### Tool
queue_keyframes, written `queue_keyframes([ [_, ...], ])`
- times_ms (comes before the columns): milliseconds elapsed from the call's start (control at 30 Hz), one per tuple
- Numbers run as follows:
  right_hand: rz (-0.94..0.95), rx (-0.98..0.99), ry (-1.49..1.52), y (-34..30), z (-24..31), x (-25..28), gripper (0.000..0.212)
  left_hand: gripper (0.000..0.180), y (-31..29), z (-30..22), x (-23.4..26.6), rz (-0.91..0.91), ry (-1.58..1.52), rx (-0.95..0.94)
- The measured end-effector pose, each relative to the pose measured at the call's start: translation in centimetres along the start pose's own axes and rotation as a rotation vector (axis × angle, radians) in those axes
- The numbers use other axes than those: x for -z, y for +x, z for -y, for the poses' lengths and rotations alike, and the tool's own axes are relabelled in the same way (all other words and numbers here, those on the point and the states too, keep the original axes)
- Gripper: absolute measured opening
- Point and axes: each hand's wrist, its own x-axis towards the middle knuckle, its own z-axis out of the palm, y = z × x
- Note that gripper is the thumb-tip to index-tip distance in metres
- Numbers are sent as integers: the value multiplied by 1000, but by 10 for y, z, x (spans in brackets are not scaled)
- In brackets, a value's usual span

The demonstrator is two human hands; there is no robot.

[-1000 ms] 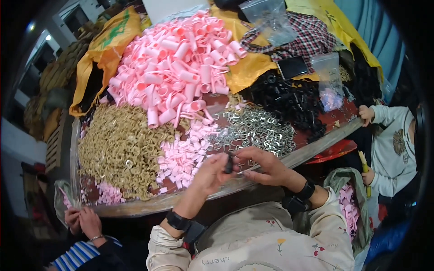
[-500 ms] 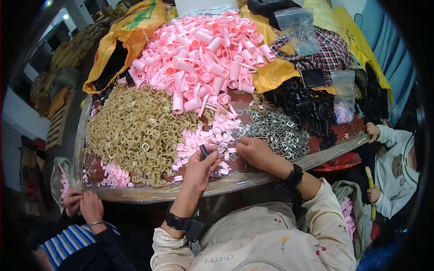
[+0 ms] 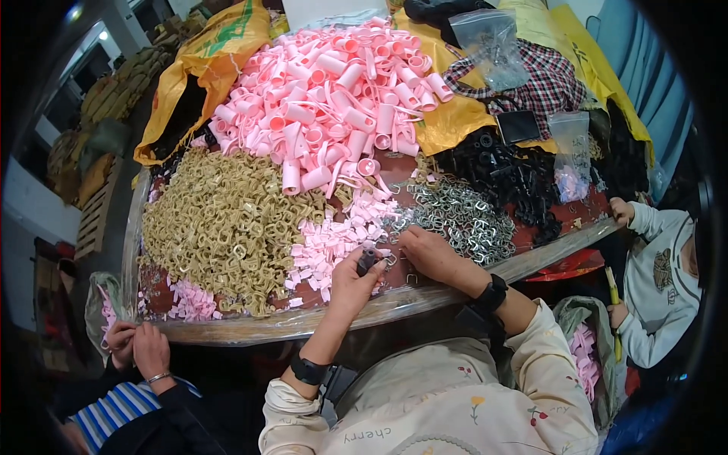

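Observation:
My left hand (image 3: 352,285) is closed round a small dark cylindrical piece (image 3: 367,261), held upright just above the table's near side. A small metal loop (image 3: 390,260) shows beside its fingertips; whether it is held or lying there I cannot tell. To the right, my right hand (image 3: 434,252) has its fingers curled together at the near edge of a pile of silvery metal loops (image 3: 464,220). What those fingers pinch, if anything, is hidden. Small flat pink pieces (image 3: 330,246) lie scattered left of and beyond my left hand.
Behind rises a heap of pink tubular parts (image 3: 334,98); tan buckle-like rings (image 3: 227,227) lie left, black parts (image 3: 504,178) right. A wooden rim (image 3: 303,326) edges the table. Another person's hands (image 3: 140,345) are at left; a person in white (image 3: 656,243) stands at right.
My left hand has shifted right, toward my right hand, and the dark piece has turned more upright. My right hand stays nearly in place. The whole view has shifted slightly.

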Motion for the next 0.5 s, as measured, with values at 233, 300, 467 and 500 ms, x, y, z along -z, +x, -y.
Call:
queue_keyframes([
  [233,7,-343,1491,-3,23,18,10,16,-2,-7,-14,-10,215,-201],
  [300,-12,-368,1525,-5,24,12,9,16,3,-4,-18,-71,445,-480],
  [467,-56,-436,1672,-9,26,-2,9,25,-4,-18,-19,-99,568,-576],
  [500,-62,-448,1708,-10,26,-3,10,25,-5,-20,-20,-97,594,-619],
])
